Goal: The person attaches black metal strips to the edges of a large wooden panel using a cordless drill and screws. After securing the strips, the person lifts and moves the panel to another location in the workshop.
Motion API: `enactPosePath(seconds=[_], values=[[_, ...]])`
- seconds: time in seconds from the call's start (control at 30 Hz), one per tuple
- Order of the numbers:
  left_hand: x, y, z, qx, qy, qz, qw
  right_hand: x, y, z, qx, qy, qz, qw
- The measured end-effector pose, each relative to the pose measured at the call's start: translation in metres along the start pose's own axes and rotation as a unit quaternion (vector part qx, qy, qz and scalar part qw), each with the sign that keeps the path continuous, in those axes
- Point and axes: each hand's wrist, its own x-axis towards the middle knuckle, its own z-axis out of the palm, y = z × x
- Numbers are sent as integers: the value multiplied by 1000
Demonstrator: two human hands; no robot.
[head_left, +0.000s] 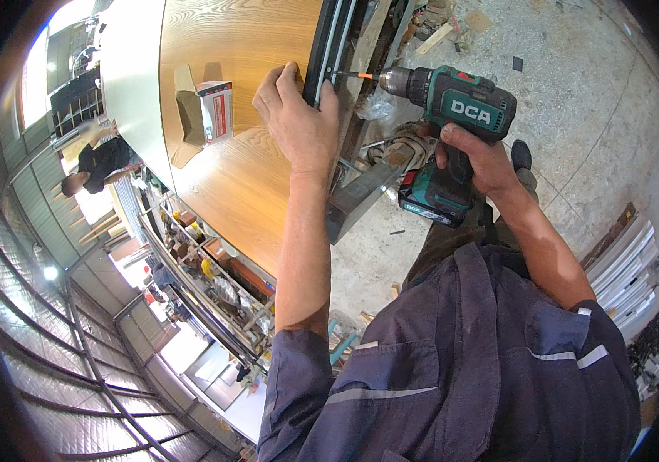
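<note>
My right hand [483, 160] is wrapped round the handle of a green and black cordless drill [460, 96], its index finger near the trigger. The drill lies level, its chuck pointing left. An orange-banded bit [356, 75] runs from it to a black metal rail [323, 58] along the edge of a wood-grain panel [244, 31]. My left hand [296, 115] rests at that edge, fingers bent on the panel and thumb apart against the rail, close to the bit tip. Whether a screw sits at the tip is too small to tell.
An opened cardboard box [217, 112] stands on the panel. Below the drill, a metal beam [364, 192] juts out with a rag [410, 145] on it. Scraps lie on the concrete floor [576, 92]. Far left, another person [106, 163] stands beyond a pale panel [133, 69].
</note>
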Motion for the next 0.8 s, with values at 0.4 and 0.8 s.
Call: enactPosePath(seconds=[0.4,0.8], values=[[1,-3,3,-13,11,9,1000,11,3,-1,2,-8,-14,1000],[1,-5,5,-17,12,11,1000,8,-1,1,-2,2,5,1000]])
